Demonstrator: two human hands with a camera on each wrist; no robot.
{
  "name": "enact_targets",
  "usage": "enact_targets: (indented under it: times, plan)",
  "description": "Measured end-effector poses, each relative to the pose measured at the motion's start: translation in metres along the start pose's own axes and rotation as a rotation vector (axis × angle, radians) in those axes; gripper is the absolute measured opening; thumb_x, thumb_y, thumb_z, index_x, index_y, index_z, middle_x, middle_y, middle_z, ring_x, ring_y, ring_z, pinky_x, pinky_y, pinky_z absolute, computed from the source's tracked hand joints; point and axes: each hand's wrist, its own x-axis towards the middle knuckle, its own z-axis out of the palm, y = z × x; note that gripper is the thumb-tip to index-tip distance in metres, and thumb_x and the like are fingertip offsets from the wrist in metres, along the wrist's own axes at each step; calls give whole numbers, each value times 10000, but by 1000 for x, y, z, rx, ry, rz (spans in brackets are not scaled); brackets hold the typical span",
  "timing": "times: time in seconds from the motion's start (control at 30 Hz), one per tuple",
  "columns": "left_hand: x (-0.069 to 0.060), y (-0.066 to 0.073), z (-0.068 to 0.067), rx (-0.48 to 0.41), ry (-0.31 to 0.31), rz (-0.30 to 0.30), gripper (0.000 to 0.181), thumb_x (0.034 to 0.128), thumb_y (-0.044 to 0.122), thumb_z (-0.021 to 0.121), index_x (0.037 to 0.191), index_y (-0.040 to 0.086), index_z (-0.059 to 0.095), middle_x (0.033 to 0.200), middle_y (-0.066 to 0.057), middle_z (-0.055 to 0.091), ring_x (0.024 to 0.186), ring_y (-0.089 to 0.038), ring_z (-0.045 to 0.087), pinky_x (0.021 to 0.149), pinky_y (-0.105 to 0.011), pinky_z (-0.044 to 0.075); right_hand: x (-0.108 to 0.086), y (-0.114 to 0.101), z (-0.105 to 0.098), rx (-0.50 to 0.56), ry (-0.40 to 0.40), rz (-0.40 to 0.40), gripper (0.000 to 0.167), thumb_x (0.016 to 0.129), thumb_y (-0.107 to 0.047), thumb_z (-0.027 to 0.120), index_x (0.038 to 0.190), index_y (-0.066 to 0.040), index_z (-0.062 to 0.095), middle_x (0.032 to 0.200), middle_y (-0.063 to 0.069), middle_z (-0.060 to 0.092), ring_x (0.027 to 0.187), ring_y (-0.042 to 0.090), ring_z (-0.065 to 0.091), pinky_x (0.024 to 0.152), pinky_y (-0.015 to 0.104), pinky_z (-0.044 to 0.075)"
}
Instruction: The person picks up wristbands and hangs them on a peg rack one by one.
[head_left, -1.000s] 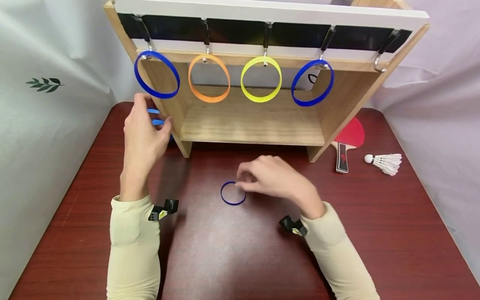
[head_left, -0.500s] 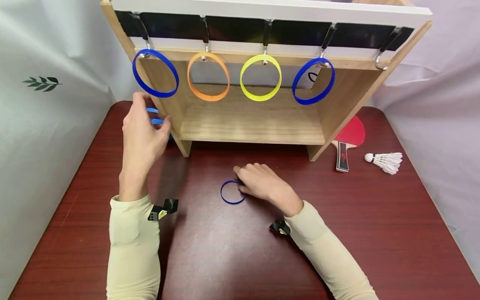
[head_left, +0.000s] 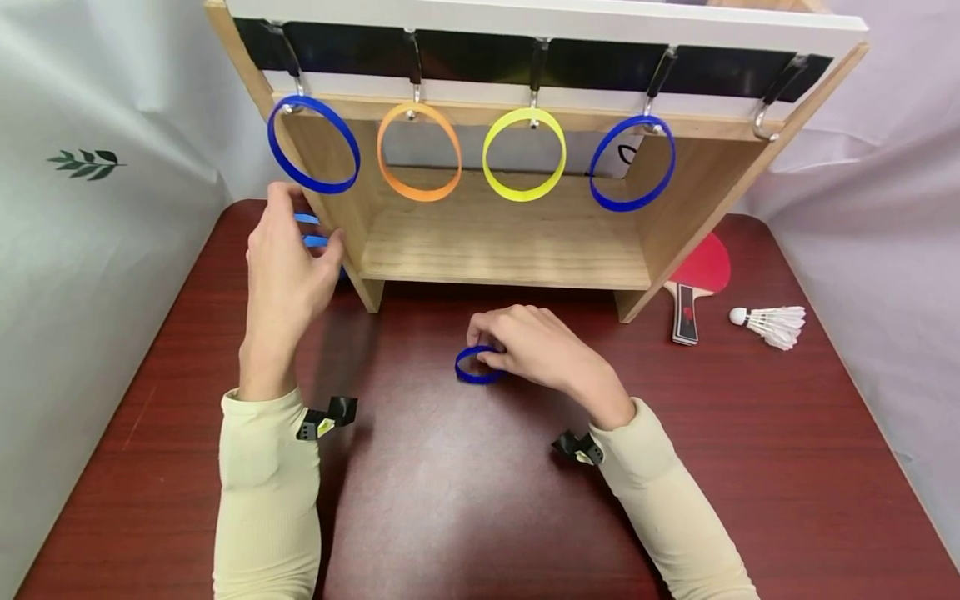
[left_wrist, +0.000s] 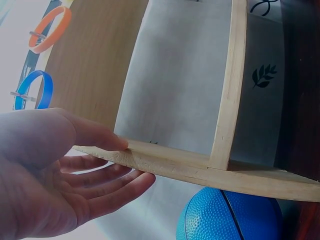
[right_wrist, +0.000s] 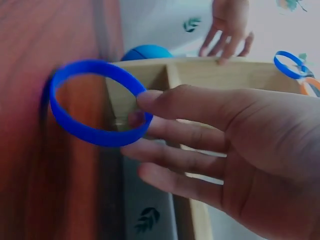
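My right hand [head_left: 536,346] pinches a blue silicone wristband [head_left: 472,377] between thumb and fingertips, over the table in front of the shelf. In the right wrist view the wristband [right_wrist: 95,137] stands out as a full loop from the fingertips. At the left side of the wooden shelf [head_left: 495,250], my left hand [head_left: 288,267] grips the side panel. The left wrist view shows the thumb on one face of that panel [left_wrist: 185,170] and the fingers along the other. Blue, orange [head_left: 418,193], yellow [head_left: 525,193] and blue wristbands hang from hooks along the shelf's top.
The rightmost hook [head_left: 763,125] carries no band. A blue ball [left_wrist: 215,215] sits outside the shelf's left panel, mostly hidden in the head view. Right of the shelf lie a red table tennis bat [head_left: 701,267] and a shuttlecock [head_left: 768,325].
My right hand has reached the blue wristband on the table, taken hold of its edge and raised it, tilting it. The left hand stays on the panel.
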Motion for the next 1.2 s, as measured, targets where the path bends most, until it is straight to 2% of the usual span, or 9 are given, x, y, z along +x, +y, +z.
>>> enact_targets:
  times: [0.17,0.37,0.57,0.67,0.8,0.93,1.03,1.1,1.2]
  plan:
    - [0,1,0,0,-4,-10,445,909,158,645,1289,27,454,1125,-126,600,951,-223,628,750,-315,497,-2,0,-5,1,26,-12,141,868,-232,766,983,-229,684,868,-170,620,731,55,550,617,295,459]
    - [0,1,0,2,-7,-16,455,911,168,646,1299,32,452,1135,-124,598,952,-225,622,743,-290,482,-2,1,-2,-53,-13,1,72,875,-213,754,921,-239,706,807,-172,592,702,53,539,583,289,448]
    - [1,3,0,2,-9,-14,458,911,162,648,1302,29,449,1141,-128,595,960,-233,623,753,-330,501,-5,2,-3,-111,-26,23,64,852,-187,772,863,-235,732,755,-158,567,678,53,521,558,292,447]
    - [1,3,0,5,-12,-22,458,912,167,648,1301,31,449,1143,-126,595,963,-234,625,753,-336,503,-8,3,-7,-101,-24,23,68,849,-186,777,879,-234,738,780,-154,588,702,50,540,580,294,462]
    - [1,3,0,9,-11,-30,453,911,175,647,1296,35,452,1141,-119,597,963,-227,629,743,-299,493,-14,5,-20,-25,24,9,99,861,-187,767,947,-234,751,872,-136,637,763,85,594,642,306,473]
    - [1,3,0,12,-8,-29,447,907,173,649,1287,33,458,1134,-114,600,965,-223,634,736,-272,485,-26,10,-42,151,142,-36,138,867,-186,765,1001,-218,756,925,-126,664,754,108,596,649,292,467]
    - [0,2,0,17,-7,-30,448,905,173,650,1286,33,459,1136,-114,603,970,-228,641,739,-279,495,-40,15,-60,364,288,-57,178,848,-145,783,1018,-195,765,931,-95,692,740,110,608,639,271,501]
    - [0,2,0,18,-7,-32,451,905,176,649,1288,32,457,1143,-116,603,974,-233,642,742,-296,504,-50,18,-72,549,431,-60,208,827,-55,784,1020,-133,770,934,-17,715,731,146,646,589,261,517]
    - [0,2,0,24,-3,-36,451,906,181,643,1288,30,455,1146,-119,603,977,-236,642,756,-334,516,-64,21,-89,906,714,-99,225,780,146,735,998,92,722,927,197,706,708,276,678,545,318,546]
